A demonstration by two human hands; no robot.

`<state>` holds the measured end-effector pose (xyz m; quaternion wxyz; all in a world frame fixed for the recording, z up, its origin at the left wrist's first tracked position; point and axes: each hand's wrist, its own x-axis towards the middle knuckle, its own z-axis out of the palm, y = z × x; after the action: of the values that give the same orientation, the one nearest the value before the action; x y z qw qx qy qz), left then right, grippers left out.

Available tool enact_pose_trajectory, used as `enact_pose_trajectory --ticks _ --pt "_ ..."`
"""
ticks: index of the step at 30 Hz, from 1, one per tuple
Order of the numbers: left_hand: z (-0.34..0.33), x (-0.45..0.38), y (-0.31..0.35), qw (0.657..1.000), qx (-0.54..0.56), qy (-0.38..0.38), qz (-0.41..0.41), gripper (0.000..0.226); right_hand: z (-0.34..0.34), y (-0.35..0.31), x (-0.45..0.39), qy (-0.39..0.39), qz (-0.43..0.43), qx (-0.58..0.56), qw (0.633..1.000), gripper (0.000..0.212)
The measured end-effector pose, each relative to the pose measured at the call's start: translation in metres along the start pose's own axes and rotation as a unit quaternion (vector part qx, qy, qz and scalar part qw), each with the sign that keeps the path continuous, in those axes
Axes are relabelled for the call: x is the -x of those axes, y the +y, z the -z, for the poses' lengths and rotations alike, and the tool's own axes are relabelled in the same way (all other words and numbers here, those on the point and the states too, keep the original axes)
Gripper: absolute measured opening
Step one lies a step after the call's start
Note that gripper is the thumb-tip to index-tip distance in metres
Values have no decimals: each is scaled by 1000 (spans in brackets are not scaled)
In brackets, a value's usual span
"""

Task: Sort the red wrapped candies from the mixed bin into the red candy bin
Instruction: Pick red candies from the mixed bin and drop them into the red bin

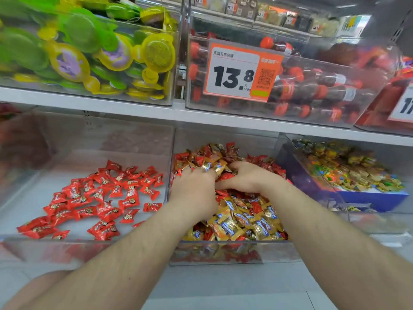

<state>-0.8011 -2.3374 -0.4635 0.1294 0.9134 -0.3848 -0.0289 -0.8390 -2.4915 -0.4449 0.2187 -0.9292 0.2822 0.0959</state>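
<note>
- Deep among mixed candies (pixel 234 211), left hand (pixel 194 191) and right hand (pixel 248 177) dug in side by side, fingers curled into the heap; cannot tell whether either grip has closed on a red piece or merely rakes.
- Probably placed so to part gold wrappers (pixel 243 222) and bare the red ones (pixel 225 176) beneath.
- Held low inside the mixed bin (pixel 223 251), just beside the clear wall shared with the red bin (pixel 67 245), so a short carry leftward.
- Red candies (pixel 105 195): small pillow packs, glossy, crimped ends, gold emblem; scattered thin over the red bin floor, many more mixed into the heap.
</note>
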Motion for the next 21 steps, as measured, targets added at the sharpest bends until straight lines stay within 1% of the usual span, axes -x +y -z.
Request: enact_pose_trajectory --ticks 2,3,5,6,7,8,10,12,14,16,18,21 --pt "0 -1 -1 1000 11 -7 1 60 2 2 9 2 40 33 999 88" --pt "1 -2 -1 1000 21 -10 -3 61 6 5 13 -2 56 48 997 76" --pt "3 -3 0 999 42 -15 -19 61 10 12 25 -21 78 69 994 42" --pt "5 -3 1 998 50 -16 -29 60 12 16 30 -25 85 82 993 31" --pt "6 -4 2 998 56 -18 -38 60 12 21 35 -24 93 94 991 27" --pt "7 -5 3 997 62 -22 -44 59 13 26 40 -19 97 99 990 28" --pt "8 -7 7 995 78 -32 -54 58 12 36 50 11 106 83 991 35" --pt "9 -9 11 994 82 -40 -65 56 10 48 59 59 112 34 991 40" --pt "9 -9 15 993 81 -51 -75 55 8 60 65 97 108 -41 989 40" --pt "11 -9 19 990 91 -69 -81 59 6 71 70 134 106 -99 980 37" --pt "13 -8 25 989 90 -82 -89 68 7 79 75 166 93 -151 970 34" --pt "12 -13 31 989 42 -79 -118 73 13 87 82 217 83 -253 939 40"
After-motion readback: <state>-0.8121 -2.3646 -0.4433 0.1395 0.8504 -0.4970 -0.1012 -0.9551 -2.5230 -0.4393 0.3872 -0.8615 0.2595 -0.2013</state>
